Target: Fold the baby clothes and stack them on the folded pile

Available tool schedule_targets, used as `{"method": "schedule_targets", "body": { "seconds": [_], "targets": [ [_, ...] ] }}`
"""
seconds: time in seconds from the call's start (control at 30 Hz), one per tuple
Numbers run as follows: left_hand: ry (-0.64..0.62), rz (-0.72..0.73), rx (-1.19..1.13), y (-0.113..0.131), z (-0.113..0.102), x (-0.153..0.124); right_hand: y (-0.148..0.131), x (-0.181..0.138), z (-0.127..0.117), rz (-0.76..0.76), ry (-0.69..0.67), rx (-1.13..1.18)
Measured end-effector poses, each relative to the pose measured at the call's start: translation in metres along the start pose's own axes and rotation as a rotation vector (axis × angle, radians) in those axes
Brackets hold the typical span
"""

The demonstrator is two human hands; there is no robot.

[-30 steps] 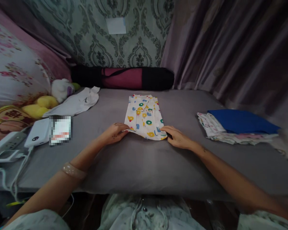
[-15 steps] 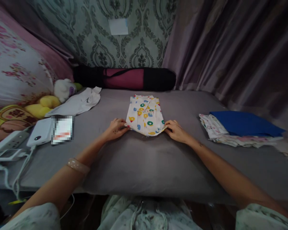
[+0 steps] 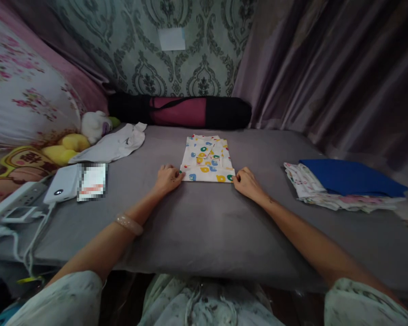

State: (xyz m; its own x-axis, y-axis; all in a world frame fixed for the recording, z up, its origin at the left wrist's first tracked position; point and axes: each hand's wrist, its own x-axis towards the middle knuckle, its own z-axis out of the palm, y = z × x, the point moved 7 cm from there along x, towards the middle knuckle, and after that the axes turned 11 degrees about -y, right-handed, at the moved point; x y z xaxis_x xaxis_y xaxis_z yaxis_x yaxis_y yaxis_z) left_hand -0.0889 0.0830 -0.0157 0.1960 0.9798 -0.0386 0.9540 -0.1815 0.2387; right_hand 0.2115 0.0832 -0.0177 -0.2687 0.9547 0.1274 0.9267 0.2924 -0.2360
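A small white garment [image 3: 206,158] printed with coloured shapes lies partly folded in the middle of the grey bed surface [image 3: 204,226]. Its near edge is turned up and over into a straight band. My left hand [image 3: 167,177] pinches the left corner of that folded edge, fingers curled. My right hand [image 3: 245,182] grips the right corner the same way. Both forearms reach in from below; a pale bangle [image 3: 129,223] sits on my left wrist.
A stack of folded clothes with a blue piece [image 3: 352,177] on top lies at right. A white cloth [image 3: 112,144] and soft toys [image 3: 78,138] lie at left, beside a power bank [image 3: 63,189] and cables. A black and pink roll bag [image 3: 180,111] rests against the wall.
Both hands have lifted the garment's near hem and carried it away from me, folding the bottom part over so the garment now looks shorter.
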Motion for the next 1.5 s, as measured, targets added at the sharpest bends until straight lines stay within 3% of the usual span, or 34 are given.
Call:
{"method": "schedule_targets", "body": {
  "seconds": [0.2, 0.27, 0.37, 0.53, 0.73, 1.0, 1.2, 1.37, 1.5],
  "targets": [
    [-0.05, -0.008, 0.023, -0.006, -0.003, -0.004, -0.002, 0.003, -0.006, -0.015, -0.134, -0.003],
    [-0.004, -0.012, 0.053, -0.004, -0.01, -0.007, -0.005, 0.002, -0.012, 0.009, -0.161, -0.021],
    [0.078, 0.07, 0.101, 0.014, -0.017, -0.012, -0.023, -0.002, -0.02, -0.016, -0.126, -0.055],
    [-0.076, 0.377, 0.148, 0.068, 0.006, -0.012, -0.078, -0.005, 0.0, -0.286, -0.223, -0.07],
    [-0.104, 0.289, 0.171, 0.081, 0.022, 0.002, -0.107, 0.007, 0.021, -0.33, -0.329, -0.101],
    [-0.137, 0.173, 0.144, 0.071, 0.033, 0.006, -0.108, 0.014, 0.034, -0.321, -0.384, -0.077],
    [-0.172, 0.173, 0.113, 0.066, 0.041, 0.01, -0.105, 0.017, 0.039, -0.31, -0.405, -0.063],
    [-0.22, 0.167, 0.083, 0.066, 0.036, 0.014, -0.103, 0.018, 0.035, -0.302, -0.449, -0.024],
    [-0.133, 0.196, 0.12, 0.067, 0.026, 0.013, -0.092, 0.019, 0.028, -0.283, -0.376, -0.062]
  ]
}}
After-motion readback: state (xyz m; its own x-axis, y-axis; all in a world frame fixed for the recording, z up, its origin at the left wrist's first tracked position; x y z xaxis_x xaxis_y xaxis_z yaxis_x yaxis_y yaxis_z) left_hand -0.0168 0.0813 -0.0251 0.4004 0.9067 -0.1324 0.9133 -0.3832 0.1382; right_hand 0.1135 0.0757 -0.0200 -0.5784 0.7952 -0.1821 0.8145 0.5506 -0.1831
